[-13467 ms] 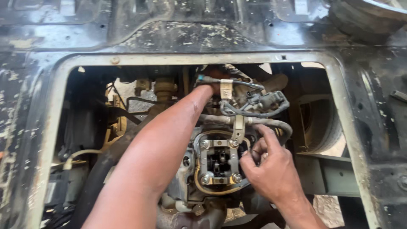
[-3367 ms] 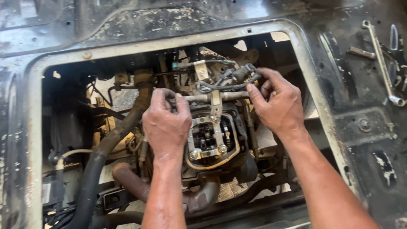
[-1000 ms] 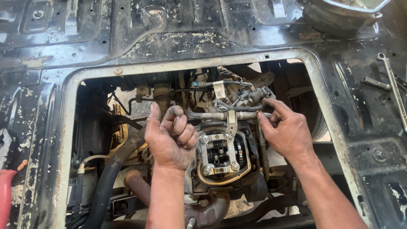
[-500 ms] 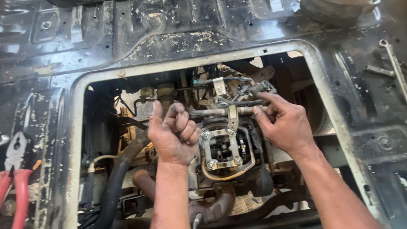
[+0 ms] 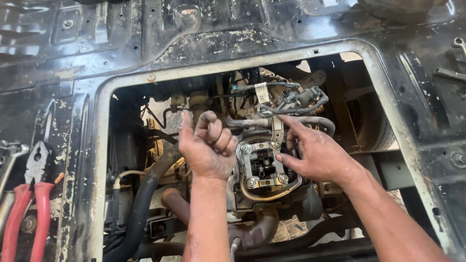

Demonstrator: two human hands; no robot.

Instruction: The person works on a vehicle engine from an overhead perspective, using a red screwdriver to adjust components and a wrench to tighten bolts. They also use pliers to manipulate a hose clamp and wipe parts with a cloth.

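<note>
The grimy black steel floor panel [image 5: 233,43] of the vehicle fills nearly the whole view, scuffed and flaking, and a big rounded-corner rectangular opening [image 5: 104,160] cut through it is what lets anyone reach the machinery underneath. Down in that hole sits the oily grey engine [image 5: 264,204], with a thick black rubber hose [image 5: 141,204] curving up its left side and a rusty brown pipe [image 5: 174,204] just beside that. On top of the engine, the small square metal valve housing [image 5: 263,167] lies open with its cover off, bolts at its four corners and the rocker parts showing in the middle, which is presumably why both hands have gathered there. The left hand [image 5: 206,145] is balled into a loose fist, fingers curled in, just beside the housing's left edge; it seems wrapped around something slim, but I cannot tell what, if anything, is inside it. The right hand [image 5: 318,155] is spread open and holds nothing, its thumb touching the housing's right edge and its forefinger stretched up toward the thin grey metal tube [image 5: 252,122] that crosses just above. A bundle of grey wires with plugs [image 5: 296,102] is looped up behind, clear of the work. Off on the left, red-handled pliers [image 5: 29,194] lie on the floor, near enough to grab, well apart from the hands.
</note>
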